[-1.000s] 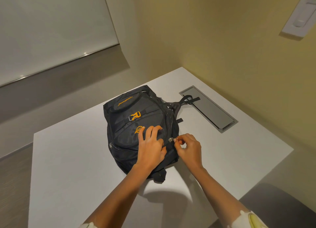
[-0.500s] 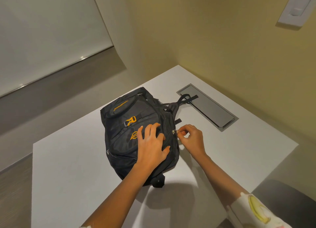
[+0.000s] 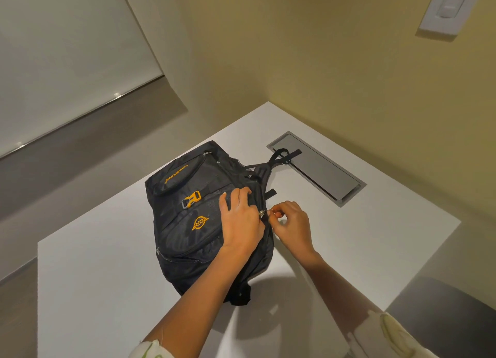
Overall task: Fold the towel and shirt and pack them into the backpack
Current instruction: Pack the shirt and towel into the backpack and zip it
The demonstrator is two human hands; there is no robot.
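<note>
A black backpack with orange logo and buckle lies front-up on the white table. My left hand rests flat on the backpack's right side, fingers spread and pressing the fabric down. My right hand is just right of it and pinches the small metal zipper pull on the backpack's right edge. The towel and shirt are not visible.
A grey recessed cable hatch is set into the table behind the backpack; a backpack strap loop lies across its near corner. A yellow wall rises behind the table, and a dark chair seat sits at the lower right.
My right hand has drawn the zipper pull farther along the backpack's right edge, away from me. My left hand has slid the same way on the fabric. The view has shifted slightly.
</note>
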